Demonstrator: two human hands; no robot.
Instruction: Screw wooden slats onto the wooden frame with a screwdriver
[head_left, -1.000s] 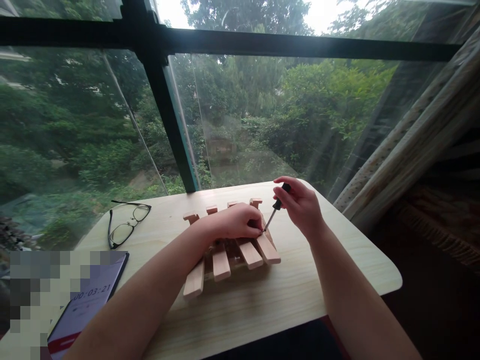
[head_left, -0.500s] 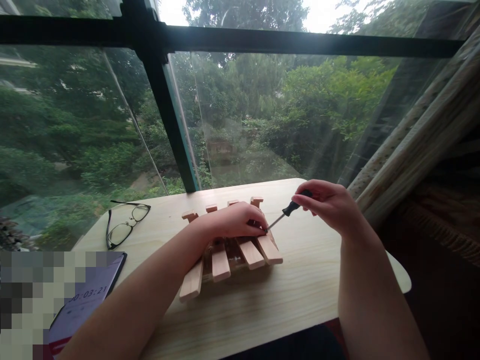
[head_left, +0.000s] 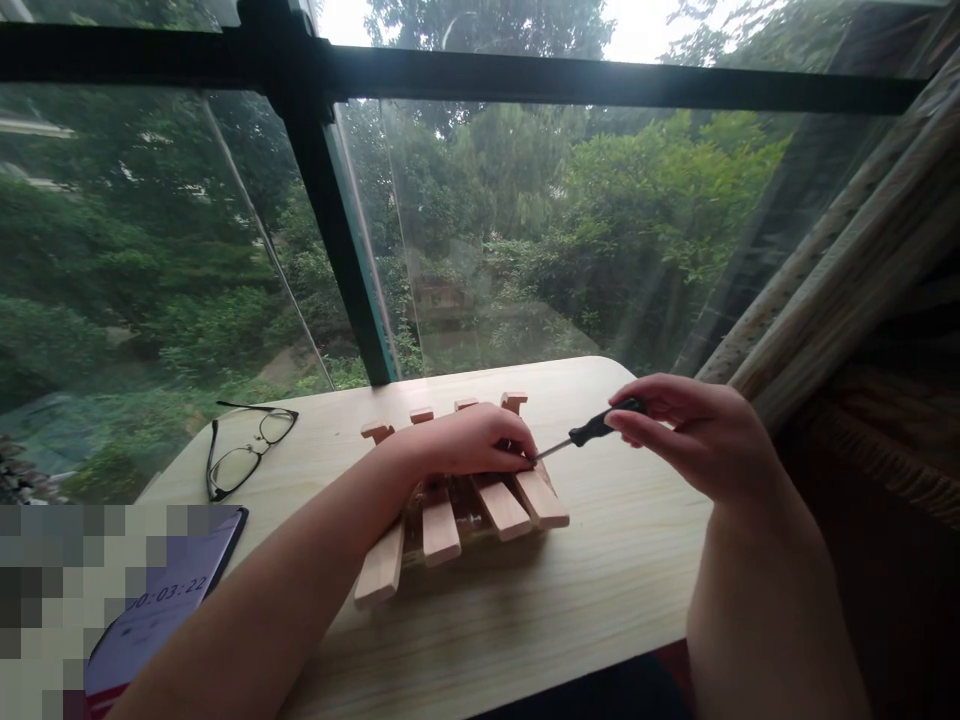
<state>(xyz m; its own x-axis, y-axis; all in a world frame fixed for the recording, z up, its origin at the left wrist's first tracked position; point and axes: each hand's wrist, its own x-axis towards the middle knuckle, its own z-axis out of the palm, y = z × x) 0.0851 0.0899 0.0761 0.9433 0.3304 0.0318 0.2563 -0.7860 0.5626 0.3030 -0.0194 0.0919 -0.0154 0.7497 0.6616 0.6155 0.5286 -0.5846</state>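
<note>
Left hand [head_left: 476, 442] pressed flat on wooden slat rack [head_left: 450, 500], mid-table [head_left: 600, 590]; right hand [head_left: 697, 435] pinches small screwdriver [head_left: 589, 433] by handle, tip at slat. Rack looks light, rigid; best gripped across slats.

Readable text, one item: a timer readout, "00:03:22", in pale digits on the dark screen of a phone [head_left: 169, 600] lying flat at the near left corner of the table [head_left: 600, 600]. A smaller line of characters sits just below the digits, too small to make out. The phone's left part is blurred into blocks. No other lettering, label or brand can be read.
</note>
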